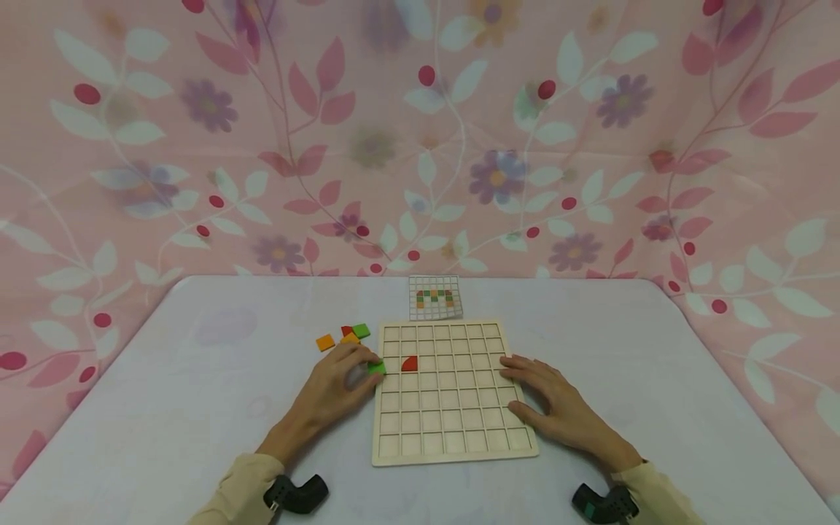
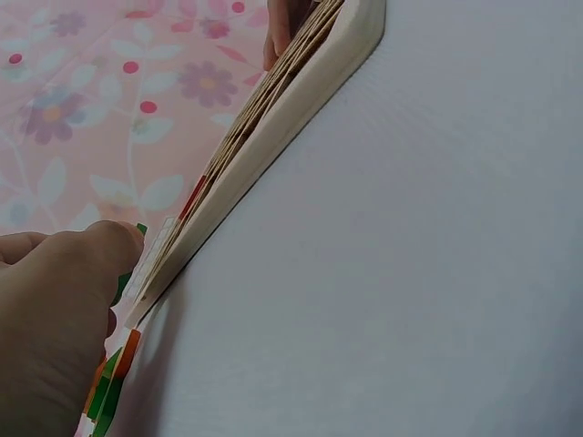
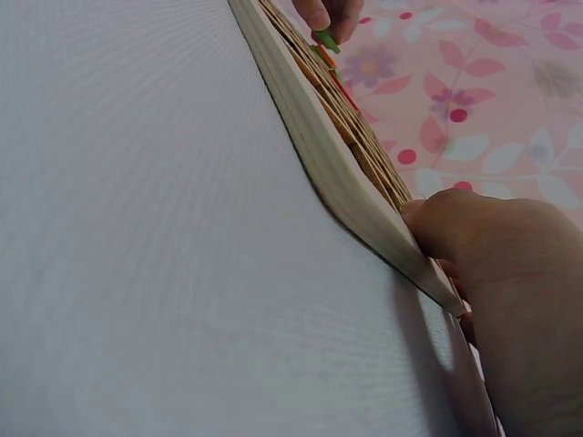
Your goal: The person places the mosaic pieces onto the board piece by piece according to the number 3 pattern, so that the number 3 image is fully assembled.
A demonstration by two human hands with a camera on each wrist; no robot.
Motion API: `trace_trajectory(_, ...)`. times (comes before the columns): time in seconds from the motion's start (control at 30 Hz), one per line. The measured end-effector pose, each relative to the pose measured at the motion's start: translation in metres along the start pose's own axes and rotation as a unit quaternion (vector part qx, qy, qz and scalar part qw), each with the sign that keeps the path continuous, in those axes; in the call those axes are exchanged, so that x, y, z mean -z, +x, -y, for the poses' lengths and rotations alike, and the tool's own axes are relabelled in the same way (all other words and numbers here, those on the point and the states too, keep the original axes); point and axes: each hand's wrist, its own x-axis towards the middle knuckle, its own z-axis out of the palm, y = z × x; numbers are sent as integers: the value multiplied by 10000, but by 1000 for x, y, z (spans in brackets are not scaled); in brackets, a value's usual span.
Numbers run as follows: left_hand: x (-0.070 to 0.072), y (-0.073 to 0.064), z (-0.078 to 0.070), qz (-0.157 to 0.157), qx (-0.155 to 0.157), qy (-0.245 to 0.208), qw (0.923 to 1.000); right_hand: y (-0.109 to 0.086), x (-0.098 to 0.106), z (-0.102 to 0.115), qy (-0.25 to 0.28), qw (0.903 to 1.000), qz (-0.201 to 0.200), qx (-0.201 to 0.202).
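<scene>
"Well, what lies at the left of your bench [image 1: 131, 408]?"

"An orange tile [image 1: 325, 342], then a red piece [image 1: 346, 330], a yellow tile [image 1: 351, 338] and a green tile [image 1: 362, 331] bunched together. My left hand [image 1: 331, 383] is just nearer than those, pinching a second green tile [image 1: 376, 368] at the left rim of the board [image 1: 459, 461]. Whether it touches the rim, I can't tell."

"Doesn't the left wrist view help?"

"Partly. My thumb blocks most of that tile there, but I see the board's thick pale side, which the head view hardly gives."

"What's in the board?"

"Square cells, one holding a red quarter-round [image 1: 410, 364]: second column from the left, third row from the far side. Past the far edge lies a gridded card [image 1: 435, 311] with a coloured pattern."

"And rightward?"

"My right hand [image 1: 558, 408] rests at the right rim, fingers extended, thumb spread away. The right wrist view shows that thumb on the rim and, across the board, my other hand's pinch. Behind everything hangs flowered cloth [image 1: 420, 146]."
</scene>
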Motion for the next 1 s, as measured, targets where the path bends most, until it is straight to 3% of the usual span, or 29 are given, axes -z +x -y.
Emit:
trace_trajectory(0.33,-7,3,-7,145,26,-297,9995,0,-1,-2,14,9998,-155,112)
trace_trajectory(0.6,-13,5,-11,129,-152,-330,9993,1,2,0,-19,10000,63,-26)
trace_trajectory(0.83,-16,9,-15,53,-315,-327,9990,1,0,-3,-25,9999,-52,124)
trace_trajectory(1.0,-20,11,-17,39,-533,-225,9983,1,1,-1,44,10000,21,-28)
